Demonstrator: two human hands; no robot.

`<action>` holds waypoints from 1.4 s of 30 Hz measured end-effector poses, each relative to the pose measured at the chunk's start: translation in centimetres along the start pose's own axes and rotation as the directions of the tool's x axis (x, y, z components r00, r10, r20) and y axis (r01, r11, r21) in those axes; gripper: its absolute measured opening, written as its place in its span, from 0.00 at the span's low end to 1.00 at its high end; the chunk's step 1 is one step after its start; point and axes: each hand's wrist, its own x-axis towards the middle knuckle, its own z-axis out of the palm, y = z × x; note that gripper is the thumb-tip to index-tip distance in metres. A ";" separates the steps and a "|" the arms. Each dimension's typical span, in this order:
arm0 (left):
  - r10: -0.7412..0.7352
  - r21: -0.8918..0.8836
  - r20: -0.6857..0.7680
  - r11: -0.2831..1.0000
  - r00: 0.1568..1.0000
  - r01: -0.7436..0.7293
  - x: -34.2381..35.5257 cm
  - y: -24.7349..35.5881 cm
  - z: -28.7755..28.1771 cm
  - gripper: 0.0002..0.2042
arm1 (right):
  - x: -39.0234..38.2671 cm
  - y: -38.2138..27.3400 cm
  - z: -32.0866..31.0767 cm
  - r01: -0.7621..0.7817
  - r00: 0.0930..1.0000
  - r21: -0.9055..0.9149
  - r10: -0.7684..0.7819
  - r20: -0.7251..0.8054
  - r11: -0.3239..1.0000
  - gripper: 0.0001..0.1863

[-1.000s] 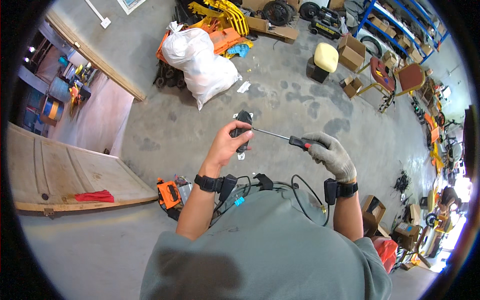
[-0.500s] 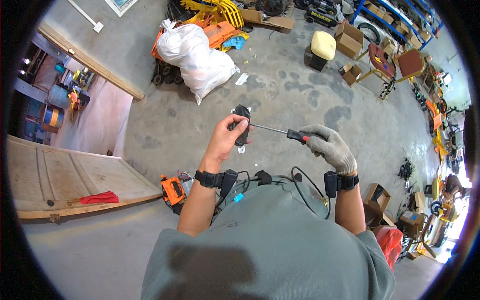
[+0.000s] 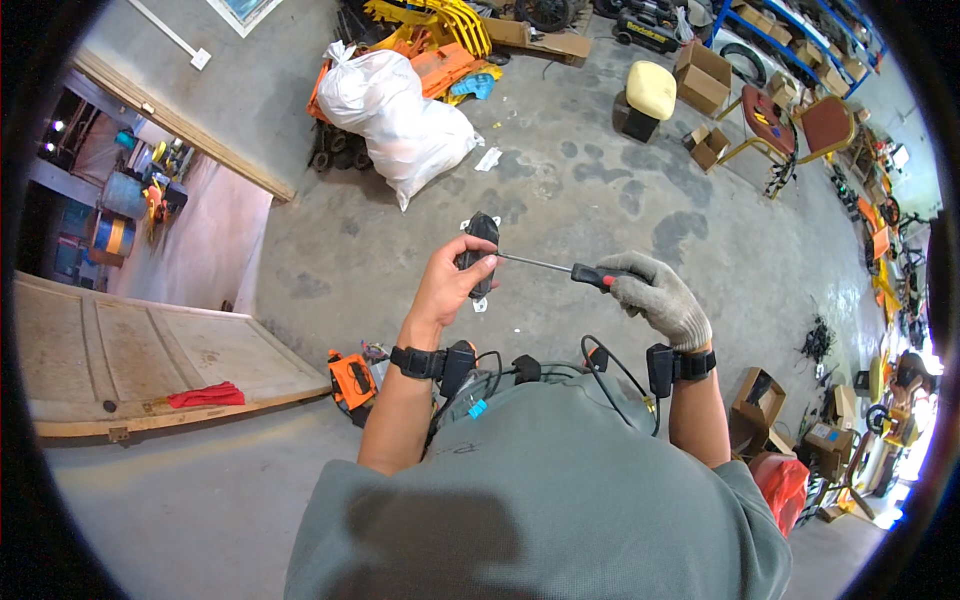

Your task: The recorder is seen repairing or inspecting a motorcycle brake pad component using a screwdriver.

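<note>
My bare left hand [image 3: 452, 277] is closed round a small black oblong part [image 3: 483, 228], which has pale metal tabs sticking out at its ends. In my right hand [image 3: 662, 300], covered by a grey work glove, is a screwdriver [image 3: 592, 276] with a black and red handle. Its thin shaft points left, and the tip meets the right side of the black part beside my left thumb. The exact spot under the tip is too small to make out. Both hands are held in front of my body, above the concrete floor.
A white sack [image 3: 405, 120] lies by orange and yellow parts at the far left. Further right stand a yellow-topped stool [image 3: 650, 92], cardboard boxes [image 3: 702, 78] and red chairs [image 3: 828, 125]. A wooden door [image 3: 165, 350] with a red cloth lies left; an orange tool [image 3: 352, 380] is near my left elbow.
The black part has turned slightly, showing more of its lower metal tab. The screwdriver tip stays against it, and both hands keep their holds. My view has shifted a little.
</note>
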 end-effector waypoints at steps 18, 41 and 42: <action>-0.003 -0.002 -0.039 1.000 0.999 0.003 0.0 -0.7 -0.1 0.05 | 0.5 0.2 -0.3 -0.009 0.999 -0.004 0.009 0.039 1.000 0.25; -0.021 -0.023 -0.010 1.000 1.000 0.021 -0.7 -0.5 0.2 0.04 | 0.0 0.2 -0.2 -0.005 0.999 0.021 0.004 0.048 1.000 0.24; -0.025 -0.034 -0.010 0.999 1.000 0.024 -0.7 -0.5 0.2 0.04 | 0.0 0.2 -0.2 -0.011 0.999 0.013 0.010 0.046 1.000 0.23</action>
